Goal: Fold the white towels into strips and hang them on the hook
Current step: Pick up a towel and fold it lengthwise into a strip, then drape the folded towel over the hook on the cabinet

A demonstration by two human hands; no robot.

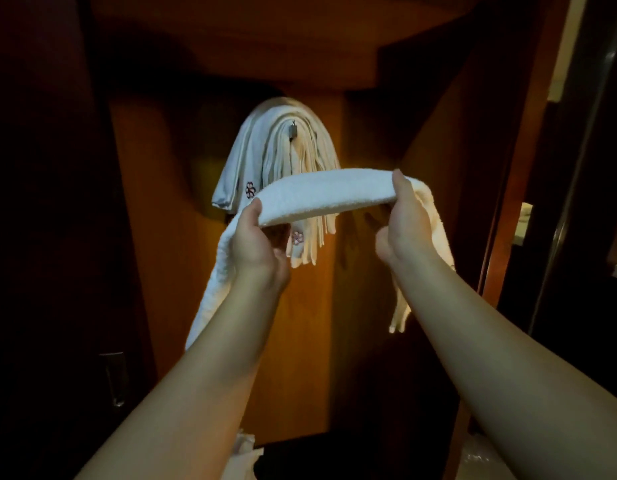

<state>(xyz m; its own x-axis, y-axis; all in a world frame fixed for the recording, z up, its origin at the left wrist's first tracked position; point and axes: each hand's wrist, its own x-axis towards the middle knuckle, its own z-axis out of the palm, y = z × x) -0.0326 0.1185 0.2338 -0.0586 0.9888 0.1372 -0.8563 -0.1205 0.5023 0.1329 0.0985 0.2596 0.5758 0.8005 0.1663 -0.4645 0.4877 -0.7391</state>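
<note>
A person's two bare arms reach forward in a dim, wood-panelled alcove, holding a white towel (320, 195) folded into a long strip and stretched level between the hands. The left hand (256, 237) grips the strip near its left end, thumb on top and fingers curled beneath, while the rest of that end trails down outside the left forearm. The right hand (402, 220) grips the other end, thumb pressed over the top edge and fingers wrapped behind, with the remaining length falling past the right wrist and hanging free below it. The strip bows slightly upward in its middle and is held in front of a bundle of hung towels (282, 154), apart from them and nearer the camera. Those towels, also folded into strips, drape in layers over a small metal hook (293, 130) fixed to the back panel (310, 323) of the alcove, their ends hanging down both sides; small red flower marks show on two of them. The hook's tip shows through the layers near the top of the bundle. A metal door handle (114, 379) sits on the dark panel at the lower left, and a strip of a brighter room shows past the door frame at the right edge.
</note>
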